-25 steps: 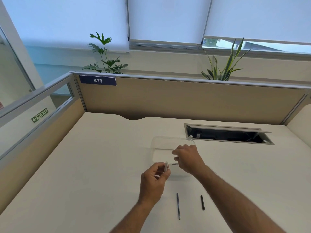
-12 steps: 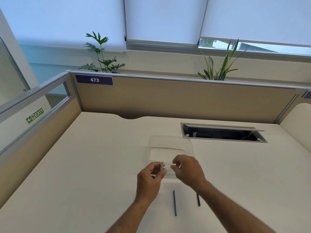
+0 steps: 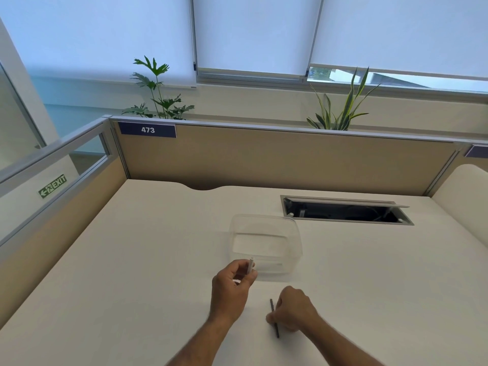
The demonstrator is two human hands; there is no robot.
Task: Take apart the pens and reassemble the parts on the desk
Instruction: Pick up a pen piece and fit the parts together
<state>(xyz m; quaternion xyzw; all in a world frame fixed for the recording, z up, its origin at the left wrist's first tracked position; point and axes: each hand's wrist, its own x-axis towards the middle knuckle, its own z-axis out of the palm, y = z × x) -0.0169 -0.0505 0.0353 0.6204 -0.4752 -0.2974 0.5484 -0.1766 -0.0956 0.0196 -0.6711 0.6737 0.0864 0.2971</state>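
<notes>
Right hand (image 3: 294,310) dropped from the container to pinch the dark rod (image 3: 275,318).

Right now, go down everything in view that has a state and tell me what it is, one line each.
Left hand: grip closed on white tube, raised off desk.
White tube: upright, held.
Right hand: fingers pinching dark rod.
Dark rod: flat on desk.
Clear tub: open, looks empty.
Cable hatch: lid open.
Blinds: mostly lowered.

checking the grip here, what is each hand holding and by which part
Left hand holds a white pen tube by its lower part. Right hand pinches a thin dark rod near its middle, on the desk.
</notes>
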